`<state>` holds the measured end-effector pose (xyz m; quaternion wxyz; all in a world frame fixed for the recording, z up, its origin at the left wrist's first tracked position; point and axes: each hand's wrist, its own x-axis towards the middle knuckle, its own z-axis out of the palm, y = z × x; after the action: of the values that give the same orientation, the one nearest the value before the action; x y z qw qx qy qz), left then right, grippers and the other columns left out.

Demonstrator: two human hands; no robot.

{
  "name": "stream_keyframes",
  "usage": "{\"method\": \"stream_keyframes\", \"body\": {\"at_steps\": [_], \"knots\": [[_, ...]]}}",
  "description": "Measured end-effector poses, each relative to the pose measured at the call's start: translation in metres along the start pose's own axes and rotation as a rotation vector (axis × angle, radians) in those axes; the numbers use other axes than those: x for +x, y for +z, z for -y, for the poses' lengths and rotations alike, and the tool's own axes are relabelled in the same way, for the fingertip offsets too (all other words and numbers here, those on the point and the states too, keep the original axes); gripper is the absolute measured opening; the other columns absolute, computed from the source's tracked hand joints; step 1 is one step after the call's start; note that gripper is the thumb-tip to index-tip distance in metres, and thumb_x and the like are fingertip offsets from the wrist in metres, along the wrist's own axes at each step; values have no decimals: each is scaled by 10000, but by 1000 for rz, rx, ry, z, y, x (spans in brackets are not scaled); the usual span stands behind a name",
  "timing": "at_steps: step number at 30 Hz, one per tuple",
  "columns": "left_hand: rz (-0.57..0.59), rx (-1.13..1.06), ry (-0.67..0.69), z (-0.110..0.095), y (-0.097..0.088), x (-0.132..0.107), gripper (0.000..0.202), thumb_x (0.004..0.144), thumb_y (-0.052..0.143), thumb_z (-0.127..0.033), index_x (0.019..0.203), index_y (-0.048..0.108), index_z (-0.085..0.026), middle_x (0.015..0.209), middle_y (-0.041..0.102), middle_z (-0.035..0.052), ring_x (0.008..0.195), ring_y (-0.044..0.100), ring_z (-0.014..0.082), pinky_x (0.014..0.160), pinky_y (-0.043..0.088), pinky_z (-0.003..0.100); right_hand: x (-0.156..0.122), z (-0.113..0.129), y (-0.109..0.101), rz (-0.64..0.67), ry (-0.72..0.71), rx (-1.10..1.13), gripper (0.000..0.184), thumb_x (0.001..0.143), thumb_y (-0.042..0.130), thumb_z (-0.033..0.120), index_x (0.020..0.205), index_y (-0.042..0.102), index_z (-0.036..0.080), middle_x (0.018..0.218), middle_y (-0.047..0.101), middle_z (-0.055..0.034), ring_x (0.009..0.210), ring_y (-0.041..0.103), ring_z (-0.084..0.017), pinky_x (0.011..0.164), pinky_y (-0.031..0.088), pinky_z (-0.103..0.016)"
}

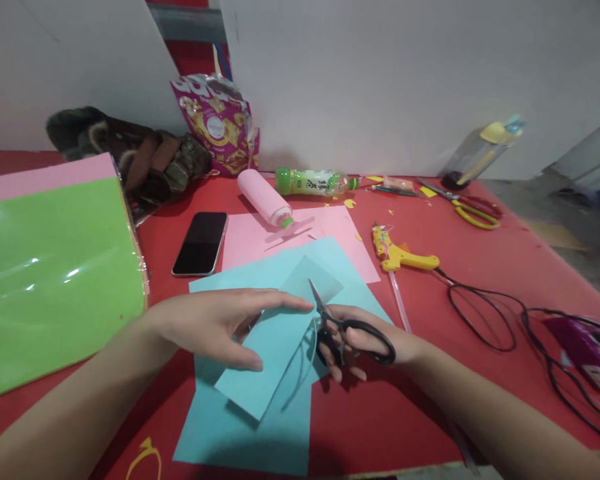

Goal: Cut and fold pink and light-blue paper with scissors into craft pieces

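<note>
My left hand [230, 321] holds a strip of light blue paper [270, 360], thumb on top and the other fingers partly hidden at its far side. In my right hand [355, 337] is a pair of black-handled scissors [367, 333], fingers through the loops. The scissors' blades point away from me at the strip's right edge. A thin curled sliver of blue paper [314, 340] hangs beside the blades. Below both hands lies a larger light blue sheet [250, 440] with a cut-out corner, partly over a pink sheet [353, 247].
Beyond the paper lie a black phone [201, 243], a pink-wrapped bottle [265, 197] and a green-labelled bottle [310, 182]. To the right are a yellow glue gun [400, 257] with a looping black cord [480, 290] and more scissors [475, 210]. Packed green paper [55, 267] lies left.
</note>
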<state>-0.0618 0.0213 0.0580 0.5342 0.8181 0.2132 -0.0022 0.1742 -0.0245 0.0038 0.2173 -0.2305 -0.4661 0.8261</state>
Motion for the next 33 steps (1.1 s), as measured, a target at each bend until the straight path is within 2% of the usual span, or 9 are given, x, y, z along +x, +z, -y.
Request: {"method": "stream_keyframes", "body": {"at_steps": [2,9,13,17,22,26,33], "knots": [[15,-8,9,1,0,-1,683,687,610,-246,1292,298,-198,1093,499,66,590,411,75,462,361,142,0,0,0,0,1,-1,414,722,534,529,808,400,147,675,514,-8,494,559,-88,307,344,-120],[24,-9,44,3,0,0,690,669,619,-282,1280,313,-188,1062,513,58,576,406,76,429,347,139,-1,0,0,11,-11,-62,453,690,544,563,798,391,151,657,506,0,491,544,-86,329,335,-139],[32,-30,52,5,0,1,681,658,618,-277,1264,328,-166,957,534,40,550,398,73,411,336,141,-1,0,-1,-3,-1,-92,490,672,548,583,821,394,143,649,502,6,486,538,-86,360,352,-163],[40,-30,67,5,0,1,678,654,622,-265,1257,331,-154,946,532,35,536,396,64,403,333,140,0,0,-1,-17,13,-89,479,665,559,579,793,387,150,647,497,15,477,529,-79,389,360,-179],[60,-77,93,4,-1,2,651,669,606,-241,1250,322,-168,1043,526,44,706,503,107,464,371,133,0,-1,-1,-16,9,-88,467,665,562,575,758,388,153,612,491,31,455,513,-67,403,366,-181],[67,-85,91,5,-1,2,650,671,606,-242,1249,317,-169,1112,509,56,852,521,153,534,408,142,0,-2,-2,-19,-2,-98,461,670,559,573,751,386,154,609,493,24,452,514,-66,363,350,-157],[60,-71,75,7,-2,1,667,654,612,-249,1249,322,-165,1131,500,62,864,515,162,547,416,150,1,-3,-1,-27,-19,-81,447,688,548,563,772,392,153,604,505,19,426,500,-54,325,359,-134]]}}
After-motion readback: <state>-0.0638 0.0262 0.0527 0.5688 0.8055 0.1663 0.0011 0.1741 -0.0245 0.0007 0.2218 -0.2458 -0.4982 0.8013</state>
